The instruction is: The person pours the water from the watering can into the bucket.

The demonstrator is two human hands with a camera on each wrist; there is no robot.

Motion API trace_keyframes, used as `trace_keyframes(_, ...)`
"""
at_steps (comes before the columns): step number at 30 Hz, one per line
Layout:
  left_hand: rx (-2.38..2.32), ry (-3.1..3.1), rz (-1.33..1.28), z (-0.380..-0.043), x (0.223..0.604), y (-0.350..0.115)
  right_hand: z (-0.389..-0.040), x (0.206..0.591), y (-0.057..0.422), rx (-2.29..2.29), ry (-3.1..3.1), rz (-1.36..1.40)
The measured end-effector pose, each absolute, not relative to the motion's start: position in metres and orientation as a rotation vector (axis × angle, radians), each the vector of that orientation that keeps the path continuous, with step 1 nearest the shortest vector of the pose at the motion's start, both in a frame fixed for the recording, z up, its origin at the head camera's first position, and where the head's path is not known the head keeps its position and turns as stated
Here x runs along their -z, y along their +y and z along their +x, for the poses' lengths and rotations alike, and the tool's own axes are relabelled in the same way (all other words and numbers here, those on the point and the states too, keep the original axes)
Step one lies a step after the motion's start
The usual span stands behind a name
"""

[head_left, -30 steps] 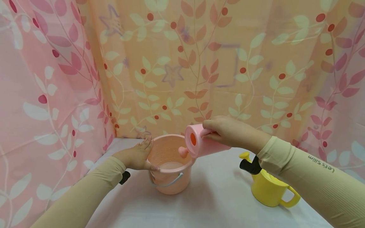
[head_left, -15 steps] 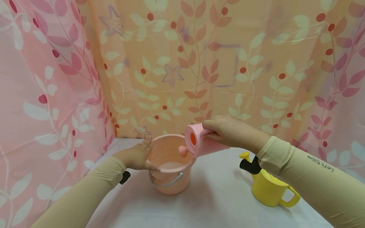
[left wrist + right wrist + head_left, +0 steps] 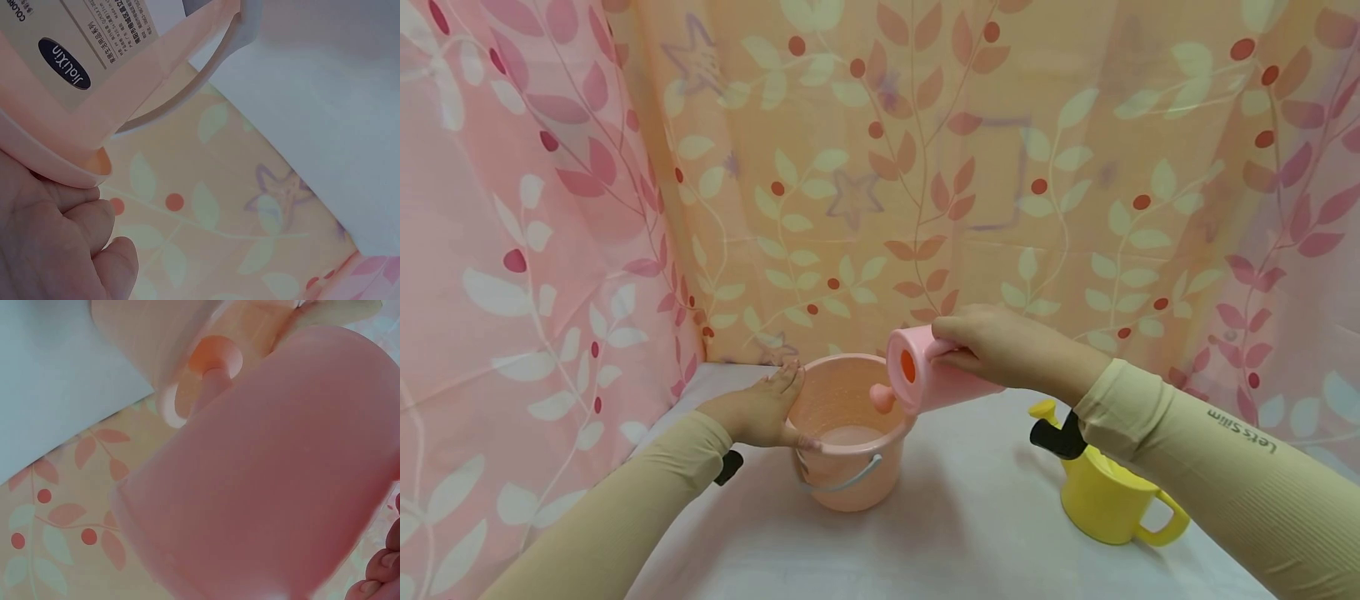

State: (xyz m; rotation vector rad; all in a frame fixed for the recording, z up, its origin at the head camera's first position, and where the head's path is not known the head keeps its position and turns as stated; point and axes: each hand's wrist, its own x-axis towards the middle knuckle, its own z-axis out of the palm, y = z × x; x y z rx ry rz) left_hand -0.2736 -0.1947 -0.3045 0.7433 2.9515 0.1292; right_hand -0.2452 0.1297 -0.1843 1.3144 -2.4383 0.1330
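A pink watering can (image 3: 951, 379) is tipped on its side, with my right hand (image 3: 1000, 346) gripping its handle. Its round opening faces left, and its spout head (image 3: 882, 397) hangs over the right rim of a peach bucket (image 3: 853, 479). No stream shows from the spout. Droplets dot the bucket's inner wall, above a pale bottom. My left hand (image 3: 763, 412) rests on the bucket's left rim, fingers toward the back and thumb along the front. In the left wrist view, several fingers (image 3: 90, 219) lie against the rim's underside.
A yellow watering can (image 3: 1108, 496) stands upright at the right, partly behind my right forearm. The bucket's grey handle (image 3: 850, 479) hangs down in front. Patterned curtains (image 3: 850, 167) enclose the white-covered table (image 3: 970, 533) at the back and sides.
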Motion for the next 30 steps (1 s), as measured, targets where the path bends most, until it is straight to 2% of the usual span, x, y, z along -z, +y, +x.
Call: trace_keyframes(30,-0.136,2.949,0.74,-0.2751,0.3062,-0.1945,-0.2463,0.186,0.128,-0.147,-2.431,1.353)
